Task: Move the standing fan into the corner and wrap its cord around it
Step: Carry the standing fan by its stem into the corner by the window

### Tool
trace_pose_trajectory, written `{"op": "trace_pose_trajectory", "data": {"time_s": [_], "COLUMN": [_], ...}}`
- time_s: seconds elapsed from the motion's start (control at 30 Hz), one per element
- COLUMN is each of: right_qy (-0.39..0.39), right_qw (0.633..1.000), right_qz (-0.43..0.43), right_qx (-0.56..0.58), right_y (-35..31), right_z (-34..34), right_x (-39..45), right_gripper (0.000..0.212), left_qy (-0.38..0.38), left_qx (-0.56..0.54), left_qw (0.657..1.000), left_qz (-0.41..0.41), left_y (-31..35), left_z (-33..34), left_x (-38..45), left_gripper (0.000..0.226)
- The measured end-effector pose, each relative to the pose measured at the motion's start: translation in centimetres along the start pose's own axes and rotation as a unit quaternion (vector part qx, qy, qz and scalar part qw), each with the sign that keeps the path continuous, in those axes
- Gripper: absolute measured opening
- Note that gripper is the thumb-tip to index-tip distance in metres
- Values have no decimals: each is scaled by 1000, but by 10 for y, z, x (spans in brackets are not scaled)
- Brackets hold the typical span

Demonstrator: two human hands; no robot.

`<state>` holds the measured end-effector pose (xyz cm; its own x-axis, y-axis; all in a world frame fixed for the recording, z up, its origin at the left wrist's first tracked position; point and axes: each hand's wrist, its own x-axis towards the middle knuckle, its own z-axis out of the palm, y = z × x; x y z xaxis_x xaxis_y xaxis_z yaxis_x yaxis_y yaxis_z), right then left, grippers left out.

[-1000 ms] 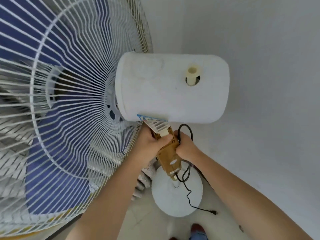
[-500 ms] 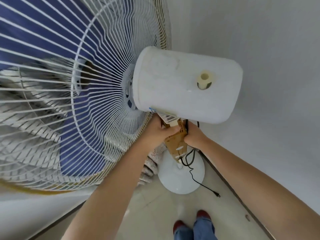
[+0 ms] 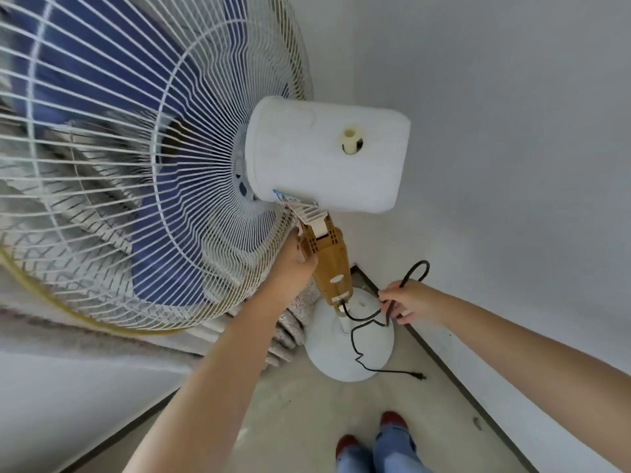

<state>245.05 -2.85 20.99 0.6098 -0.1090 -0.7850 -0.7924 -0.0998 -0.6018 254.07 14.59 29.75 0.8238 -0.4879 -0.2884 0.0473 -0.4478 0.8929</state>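
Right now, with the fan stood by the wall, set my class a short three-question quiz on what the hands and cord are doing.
1. True or false: the plug is in a wall socket.
2. Which hand grips the cord? A) left hand B) right hand C) both
3. Fill in: the left hand steadies the tan ______ below the motor housing.

Key
1. False: it lies on the floor beside the round base.
2. B: the right hand's fingers close on a loop of cord.
3. neck.
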Motion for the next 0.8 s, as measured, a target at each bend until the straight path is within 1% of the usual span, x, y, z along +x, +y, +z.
{"op": "trace_pose_trajectory", "data": {"time_s": [0.07, 0.13, 0.2, 0.3, 0.37, 0.4, 0.43, 0.47, 0.5, 0.53, 0.6, 0.63, 0.67, 0.73, 0.77, 0.8], "right_qy": [17, 38, 57, 73, 102, 133, 172, 203, 238, 250, 256, 254, 249, 225, 209, 193], "right_qw": [999, 997, 994, 992, 990, 987, 982, 975, 964, 955, 935, 930, 930, 944, 956, 966], "right_qz": [34, 63, 89, 102, 99, 87, 75, 66, 51, 52, 57, 49, 35, -17, -48, -82], "right_qx": [23, 32, 39, 30, 23, 15, -18, -64, -109, -151, -240, -262, -268, -240, -201, -149], "right_y": [17, 32, 46, 63, 69, 71, 73, 77, 78, 83, 88, 83, 77, 51, 34, 19], "right_z": [2, 5, 10, 22, 34, 45, 52, 58, 78, 85, 107, 126, 138, 163, 175, 184], "right_x": [-13, -26, -38, -57, -71, -81, -87, -92, -105, -108, -119, -127, -132, -144, -151, -157], "right_gripper": [16, 23, 27, 32, 29, 28, 22, 12, 13, 19, 17, 19, 19, 32, 34, 31], "left_qy": [8, 4, -6, -19, -19, -20, -21, -21, -23, -22, -8, 5, 12, 26, 43, 65], "left_qx": [21, 67, 112, 150, 138, 133, 143, 160, 180, 183, 172, 162, 159, 165, 160, 143], "left_qw": [999, 996, 992, 986, 988, 989, 988, 985, 983, 982, 984, 986, 987, 986, 986, 987], "left_qz": [-40, -54, -65, -74, -62, -54, -50, -53, -40, -43, -50, -42, -34, -2, 14, 25], "left_y": [-8, -13, -16, -19, -21, -24, -25, -31, -36, -43, -57, -62, -65, -65, -61, -56], "left_z": [-2, -4, -7, -16, -23, -30, -37, -42, -62, -69, -88, -106, -116, -141, -153, -163], "left_x": [-16, -29, -41, -61, -75, -87, -97, -104, -123, -128, -147, -165, -174, -188, -193, -195], "left_gripper": [52, 46, 47, 48, 43, 43, 42, 42, 42, 43, 44, 43, 42, 39, 38, 35]}}
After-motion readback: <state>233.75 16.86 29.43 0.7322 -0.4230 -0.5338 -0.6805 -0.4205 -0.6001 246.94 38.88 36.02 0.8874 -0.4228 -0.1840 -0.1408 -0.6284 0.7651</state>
